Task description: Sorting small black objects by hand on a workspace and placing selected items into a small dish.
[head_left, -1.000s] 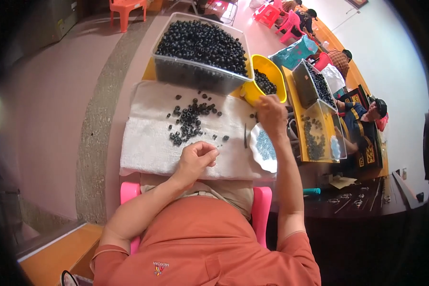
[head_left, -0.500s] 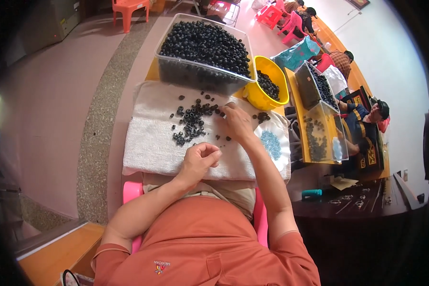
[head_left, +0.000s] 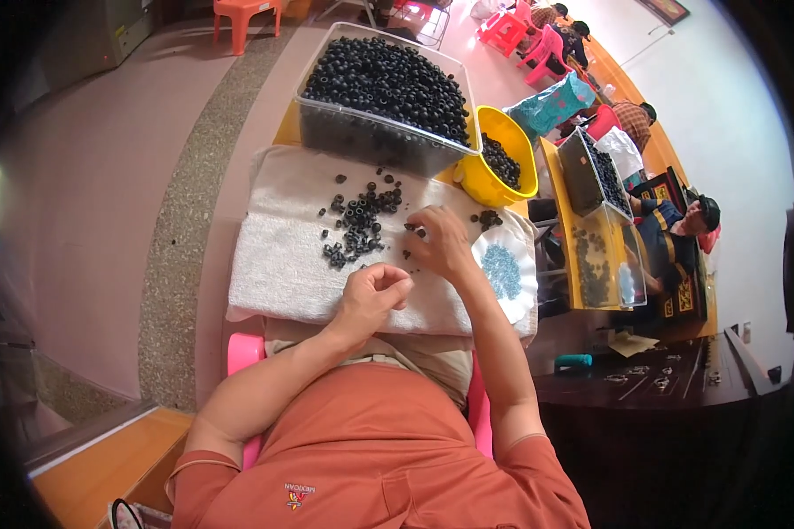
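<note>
A loose pile of small black ring-shaped pieces [head_left: 360, 219] lies on a white towel [head_left: 278, 264] in front of me. My left hand [head_left: 370, 300] is at the towel's near part, thumb and fingers curled together; what they hold, if anything, is too small to tell. Just right of the pile, my right hand [head_left: 441, 241] has its fingertips bent around a small black ring-shaped piece [head_left: 421, 233]. Beside its wrist is a white scalloped dish [head_left: 528, 280] with small pale blue bits [head_left: 501, 269]. A few more black pieces [head_left: 485, 219] lie between that dish and a yellow bowl.
A clear plastic bin [head_left: 362, 141] heaped with black pieces stands behind the towel. The yellow bowl [head_left: 522, 150] next to it holds more. To the right, a person [head_left: 666, 229] sits at another table with a similar bin [head_left: 582, 181] and a clear tray [head_left: 640, 264].
My right hand has drawn back from the pile toward me, with a black ring-shaped piece at its fingertips. My left hand has stayed nearly still.
</note>
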The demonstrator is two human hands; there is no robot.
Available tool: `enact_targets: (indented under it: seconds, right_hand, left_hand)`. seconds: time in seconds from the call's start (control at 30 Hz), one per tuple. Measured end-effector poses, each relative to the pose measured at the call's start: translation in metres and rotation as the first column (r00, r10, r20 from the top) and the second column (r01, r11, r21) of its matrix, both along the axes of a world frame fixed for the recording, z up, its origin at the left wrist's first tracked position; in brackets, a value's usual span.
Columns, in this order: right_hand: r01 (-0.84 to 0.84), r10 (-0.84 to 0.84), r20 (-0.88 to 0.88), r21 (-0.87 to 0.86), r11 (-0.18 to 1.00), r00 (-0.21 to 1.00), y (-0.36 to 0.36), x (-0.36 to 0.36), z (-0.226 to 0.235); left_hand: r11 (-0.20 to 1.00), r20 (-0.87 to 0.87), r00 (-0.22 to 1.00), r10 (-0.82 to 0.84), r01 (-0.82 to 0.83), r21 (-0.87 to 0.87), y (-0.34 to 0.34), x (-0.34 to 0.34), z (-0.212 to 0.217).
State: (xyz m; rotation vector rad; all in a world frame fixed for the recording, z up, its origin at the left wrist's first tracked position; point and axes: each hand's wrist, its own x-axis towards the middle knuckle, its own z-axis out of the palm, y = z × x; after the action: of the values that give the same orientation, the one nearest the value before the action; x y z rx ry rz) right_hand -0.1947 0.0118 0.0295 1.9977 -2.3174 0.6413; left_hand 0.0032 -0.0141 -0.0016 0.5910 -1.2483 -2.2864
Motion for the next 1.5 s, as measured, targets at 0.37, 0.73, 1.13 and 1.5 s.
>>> enact_targets:
  seconds: [0.37,0.73,1.13,1.5]
  right_hand:
    - [-0.059,0.157,0.391,-0.251,0.966,0.907,0.035,0.027,0.009]
    - [-0.161,0.258,0.318,-0.301,0.94,0.912,0.05,0.052,0.003]
    - [-0.149,0.237,0.346,-0.261,0.954,0.908,0.064,0.053,0.016]
    - [-0.042,0.063,0.18,-0.118,0.992,0.982,0.064,0.048,0.026]
  left_hand:
    - [0.99,0.002,0.996,0.085,-0.085,0.113,-0.002,-0.002,-0.002]
    - [0.98,-0.087,0.995,0.053,-0.036,0.194,-0.007,-0.001,0.002]
    - [1.0,-0.035,0.999,0.031,-0.031,0.0,-0.004,-0.003,-0.004]
    - [0.975,-0.047,0.999,0.02,-0.009,0.223,-0.002,-0.004,-0.003]
